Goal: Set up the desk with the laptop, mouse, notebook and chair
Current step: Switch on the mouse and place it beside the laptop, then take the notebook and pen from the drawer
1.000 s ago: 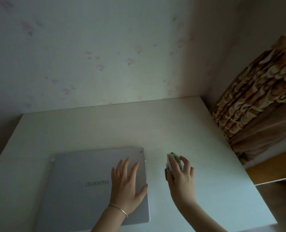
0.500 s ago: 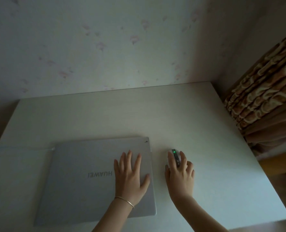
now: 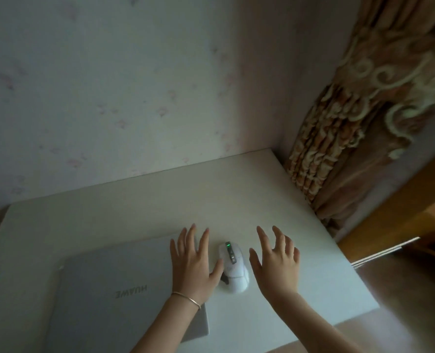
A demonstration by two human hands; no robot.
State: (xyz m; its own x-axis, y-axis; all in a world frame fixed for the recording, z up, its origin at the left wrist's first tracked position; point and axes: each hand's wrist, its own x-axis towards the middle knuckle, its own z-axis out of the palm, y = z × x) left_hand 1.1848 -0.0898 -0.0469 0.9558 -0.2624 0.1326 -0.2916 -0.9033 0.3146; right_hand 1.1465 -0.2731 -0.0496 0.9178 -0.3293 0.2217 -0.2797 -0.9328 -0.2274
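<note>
A closed silver laptop lies flat on the white desk, toward its front left. A white mouse with a green light sits on the desk just right of the laptop. My left hand is spread over the laptop's right edge, its thumb close to the mouse. My right hand hovers open just right of the mouse, fingers apart, holding nothing. No notebook or chair is in view.
A pale wall backs the desk. A patterned brown curtain hangs past the desk's right edge. A wooden floor shows at the right. A thin cable end meets the laptop's left rear corner.
My right hand has let go of the mouse and moved to its right with fingers spread. The left hand stayed on the laptop's right side. The camera swung rightward.
</note>
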